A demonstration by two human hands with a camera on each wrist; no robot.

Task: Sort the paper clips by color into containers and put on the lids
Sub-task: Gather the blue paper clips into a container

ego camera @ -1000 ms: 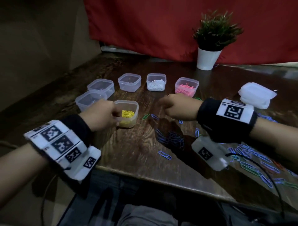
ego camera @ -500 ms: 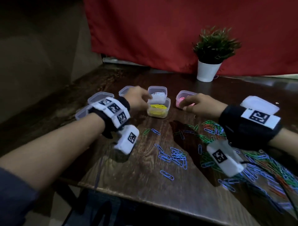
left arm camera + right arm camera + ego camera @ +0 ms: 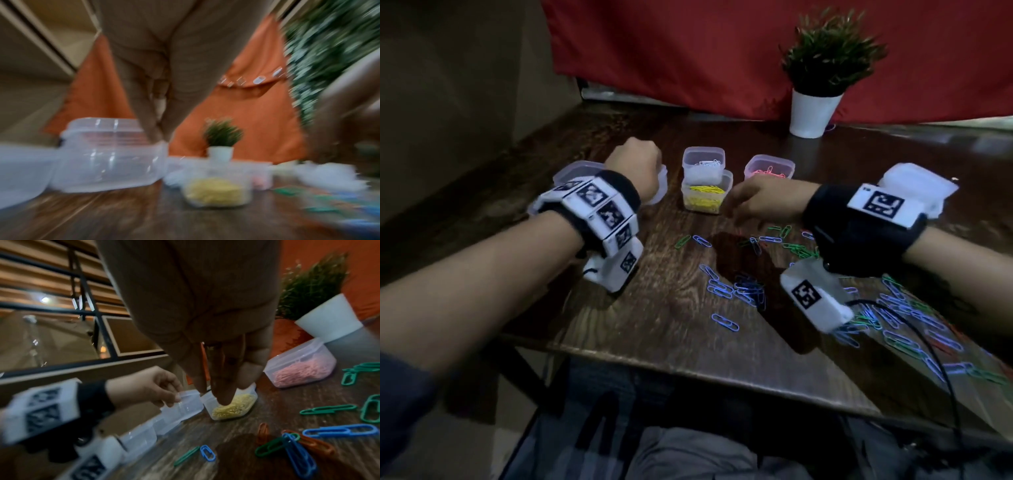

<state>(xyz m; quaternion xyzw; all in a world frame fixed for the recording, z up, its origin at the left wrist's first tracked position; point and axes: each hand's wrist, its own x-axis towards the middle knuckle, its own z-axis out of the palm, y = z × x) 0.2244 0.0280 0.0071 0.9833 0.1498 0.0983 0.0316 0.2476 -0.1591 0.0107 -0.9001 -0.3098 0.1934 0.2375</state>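
left hand [image 3: 635,164] pinches rim of an empty clear container [image 3: 186,404] at far left of table [image 3: 654,325]. right hand [image 3: 763,202], fingers loosely extended and holding nothing, hovers beside yellow-clip container [image 3: 705,198]. loose blue, green and orange paper clips [image 3: 736,291] lie scattered near right.

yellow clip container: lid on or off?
Off. The yellow clip container is open-topped, its clips exposed; the lids sit stacked at the table's right.
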